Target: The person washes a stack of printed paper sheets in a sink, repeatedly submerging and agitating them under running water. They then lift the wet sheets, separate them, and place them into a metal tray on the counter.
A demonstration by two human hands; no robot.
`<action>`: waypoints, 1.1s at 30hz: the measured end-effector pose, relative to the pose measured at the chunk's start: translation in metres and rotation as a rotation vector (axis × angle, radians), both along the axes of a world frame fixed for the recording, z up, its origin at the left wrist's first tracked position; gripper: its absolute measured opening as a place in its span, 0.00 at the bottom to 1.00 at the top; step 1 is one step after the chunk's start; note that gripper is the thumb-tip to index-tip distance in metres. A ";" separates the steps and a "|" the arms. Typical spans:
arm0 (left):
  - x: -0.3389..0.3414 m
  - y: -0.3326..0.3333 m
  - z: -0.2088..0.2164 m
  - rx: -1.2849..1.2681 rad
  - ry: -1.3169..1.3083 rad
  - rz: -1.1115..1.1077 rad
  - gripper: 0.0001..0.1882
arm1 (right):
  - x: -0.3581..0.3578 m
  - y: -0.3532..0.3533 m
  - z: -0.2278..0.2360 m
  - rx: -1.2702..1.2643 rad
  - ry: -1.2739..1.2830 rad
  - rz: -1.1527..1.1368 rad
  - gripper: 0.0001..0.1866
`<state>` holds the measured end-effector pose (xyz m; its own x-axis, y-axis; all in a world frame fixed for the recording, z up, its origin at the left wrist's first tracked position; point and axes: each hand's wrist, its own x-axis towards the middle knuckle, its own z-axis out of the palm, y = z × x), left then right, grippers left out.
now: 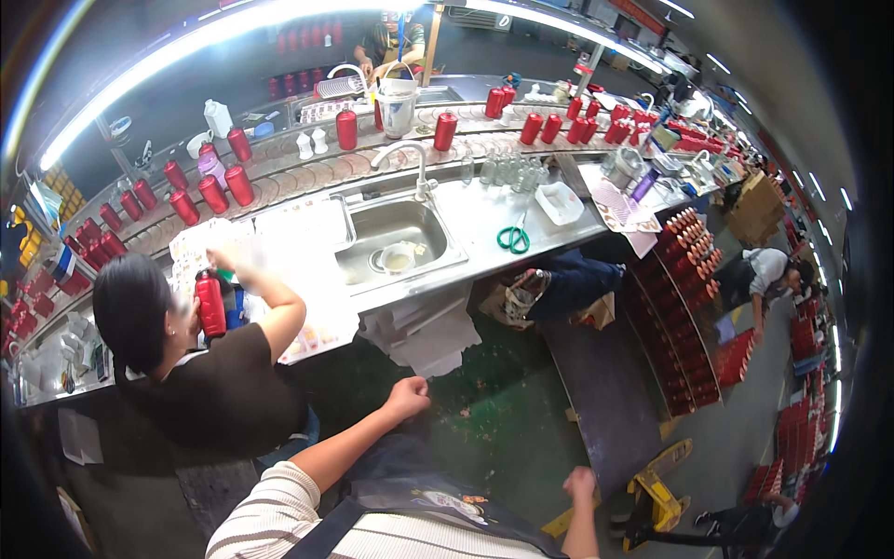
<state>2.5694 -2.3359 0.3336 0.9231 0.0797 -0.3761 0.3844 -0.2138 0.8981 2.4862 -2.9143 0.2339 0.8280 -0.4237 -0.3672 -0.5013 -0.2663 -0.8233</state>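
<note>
While our left hand curls closed, seemingly empty, near white sheets below front edge of counter, right hand curls, contents unclear, near yellow pallet truck; we judge handling unbegun.

Room is left over the green floor btwn L hand and R hand; low fwd travel is obstructed by white sheets below the steel counter. Passage on L is barred by a dark-topped co-worker; on R, by a yellow pallet jack & stacked red bottles. Sink can be entered from its nr side, w/ far rim blocked by the faucet; to its R, reach is hindered by green-handled scissors & a white tub.
</note>
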 end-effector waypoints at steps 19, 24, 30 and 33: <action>0.245 0.087 -0.030 0.053 0.040 0.294 0.11 | 0.459 0.393 0.104 -0.010 -0.097 0.979 0.14; 0.308 0.086 -0.036 -0.062 0.049 0.421 0.11 | 0.531 0.414 0.089 0.055 -0.062 1.068 0.14; 0.374 0.073 -0.072 -0.147 0.056 0.507 0.13 | 0.619 0.426 0.082 0.097 -0.051 1.194 0.14; 0.403 0.062 -0.066 -0.164 0.085 0.517 0.13 | 0.649 0.408 0.064 0.122 -0.035 1.170 0.14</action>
<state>2.9723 -2.2739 0.2678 0.7452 0.4486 -0.4934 0.4750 0.1623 0.8649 3.1354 -2.5067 0.2977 0.6996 0.6380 -0.3217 0.0200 -0.4675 -0.8837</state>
